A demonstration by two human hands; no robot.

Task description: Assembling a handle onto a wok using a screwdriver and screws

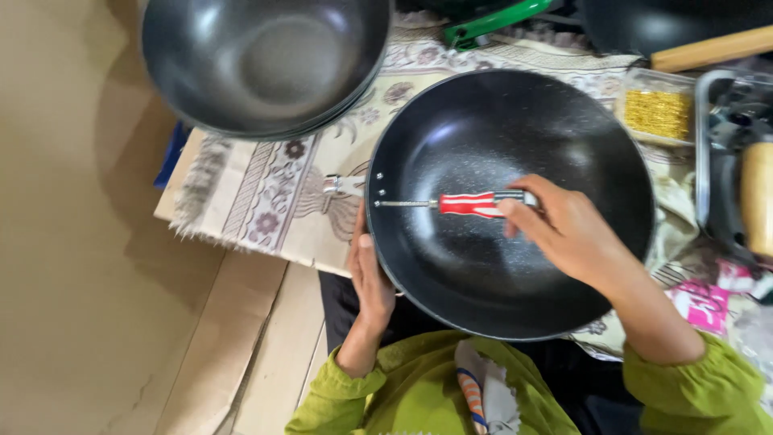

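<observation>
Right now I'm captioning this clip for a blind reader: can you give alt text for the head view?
A right hand holds a red-handled screwdriver inside a black wok, tip at the screws on its left wall, while the left hand grips the rim. Stacked dark woks sit behind on a patterned cloth.

Right hand [568, 234] gripped a red-handled screwdriver [463, 205] inside a black wok [515, 290] (tip at its wall), left hand [369, 282] steadied the rim.

a round black speckled wok [564, 145] sits upright on a patterned cloth, its bowl facing up. a screwdriver [475, 204] with a red and white handle lies level inside it, its metal tip at the left wall by two small rivets.
</observation>
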